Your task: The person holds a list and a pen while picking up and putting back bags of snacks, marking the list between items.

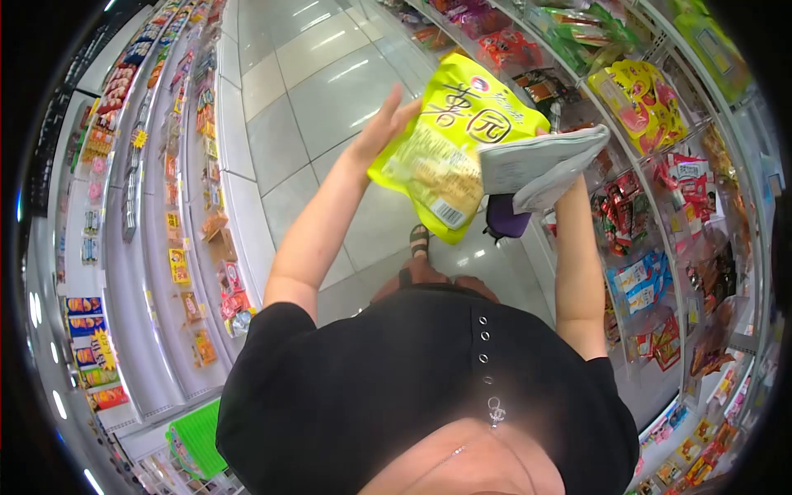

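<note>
A bright yellow-green snack bag (452, 136) with a clear window and printed Chinese characters is tilted in front of me. My left hand (381, 132) is at its left edge, one finger sticking up and the others partly behind the bag. At the bag's right side, my right hand (541, 131) is mostly hidden, with just a fingertip showing at the edge. A folded grey-white sheet (536, 165), like paper or thin cloth, lies over that hand and overlaps the bag. Below the sheet hangs a dark purple item (506, 218), close to the right wrist.
Shelves of snack packets (631, 206) rise close on my right, with a yellow bag (639, 103) among them. On the left, long white shelves (157, 330) carry small packages. Between them runs a tiled aisle floor (322, 91). A green basket-like item (198, 437) is at lower left.
</note>
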